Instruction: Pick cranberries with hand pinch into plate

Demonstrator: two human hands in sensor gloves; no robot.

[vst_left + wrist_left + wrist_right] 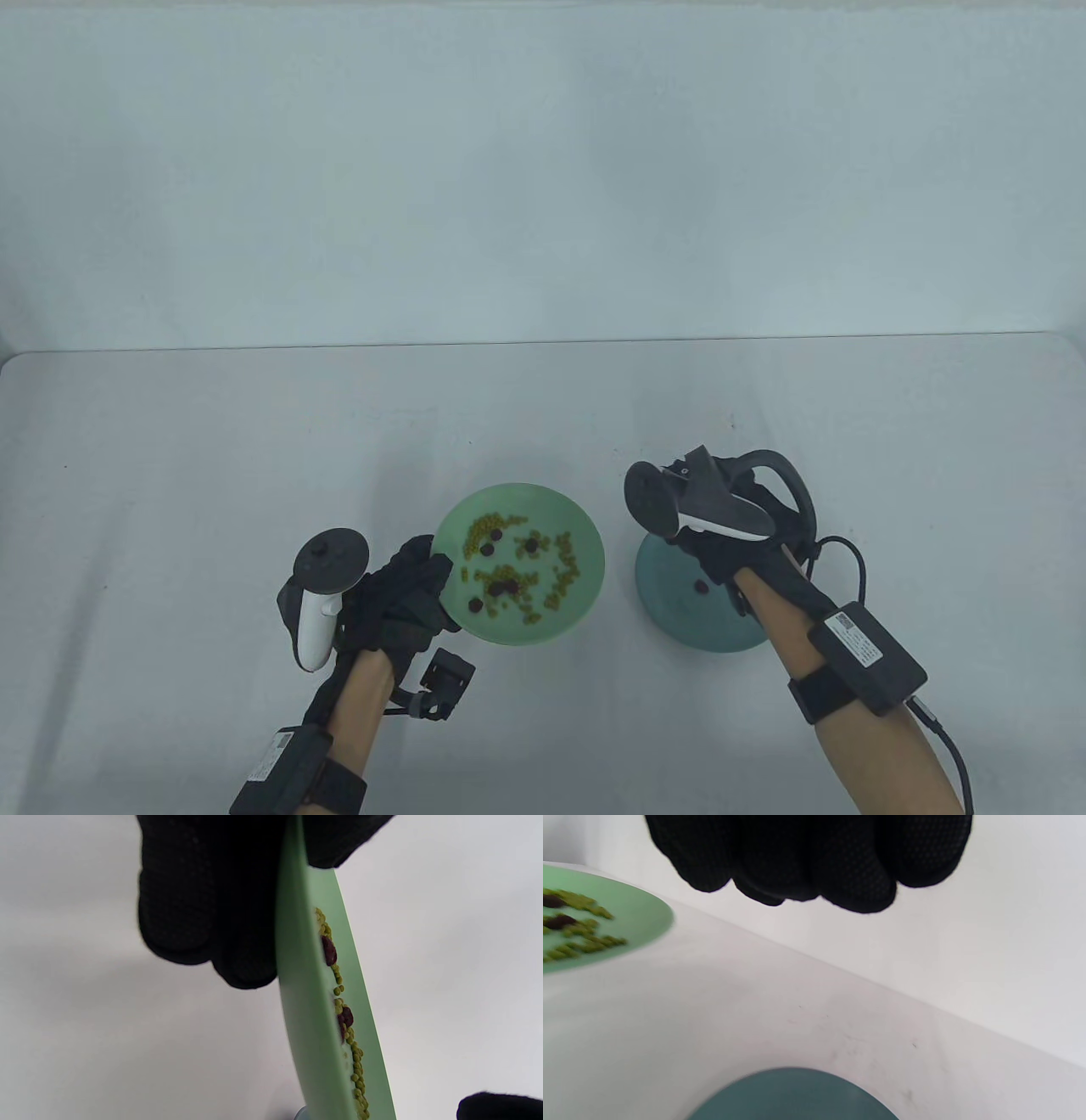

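Steadying the green plate (585, 518) by its rim, left hand (399, 594) clamped there; hovering right hand (730, 543) over the teal plate (679, 624), fingers (814, 870) bunched, contents hidden; cranberries (505, 586) among green beans; better pinching one berry cleanly, lifting straight.

- Matt, smooth pale green plate (585, 509), plastic by the look; a soft sheen along the rim.
- Matt teal plate (679, 624), same smooth finish.
- Black knitted cloth with a fine dotted grip texture on left hand (407, 594) and right hand (747, 543).
- Wrinkled, dull dark red cranberries (507, 586); dry, matt yellow-green beans (560, 586).
- Matt white table (170, 475), faintly speckled.
- Glossy white and black plastic tracker (318, 594), at the green plate's 9 o'clock.
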